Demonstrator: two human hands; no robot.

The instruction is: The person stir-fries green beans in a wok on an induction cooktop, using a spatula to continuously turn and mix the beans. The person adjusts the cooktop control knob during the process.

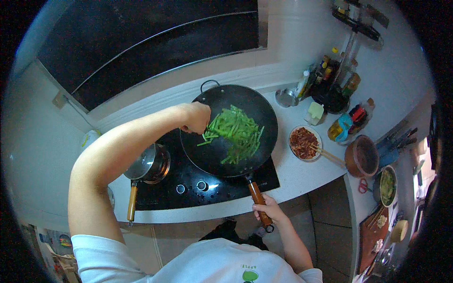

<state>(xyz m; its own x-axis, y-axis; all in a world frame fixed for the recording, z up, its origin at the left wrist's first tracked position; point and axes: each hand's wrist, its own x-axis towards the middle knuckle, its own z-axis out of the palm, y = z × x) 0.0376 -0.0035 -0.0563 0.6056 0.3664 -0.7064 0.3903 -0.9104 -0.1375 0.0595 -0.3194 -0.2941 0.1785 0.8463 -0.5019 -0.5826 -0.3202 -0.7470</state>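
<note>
A black wok [212, 155] with a wooden handle stands on the black cooktop [226, 192], with cut green vegetable stems [237, 131] spread in its middle. My left hand [198, 118] is over the wok's left side, fingers curled down beside several loose stems; whether it holds anything is hidden. Below the wok, my right hand [268, 208] grips the wooden handle [257, 196]. A small saucepan [139, 166] with a wooden handle sits on the left of the cooktop. Right of the wok, a plate of chopped reddish-brown food [303, 142] has chopsticks [327, 155] resting in it.
At the back right stand a metal bowl [286, 98], a pale green container [314, 113], an oil bottle [339, 129] and a rack of bottles. A brown pot [361, 155], red-handled scissors [363, 185], a bowl of greens [388, 185] and a cutting board [371, 233] occupy the right counter.
</note>
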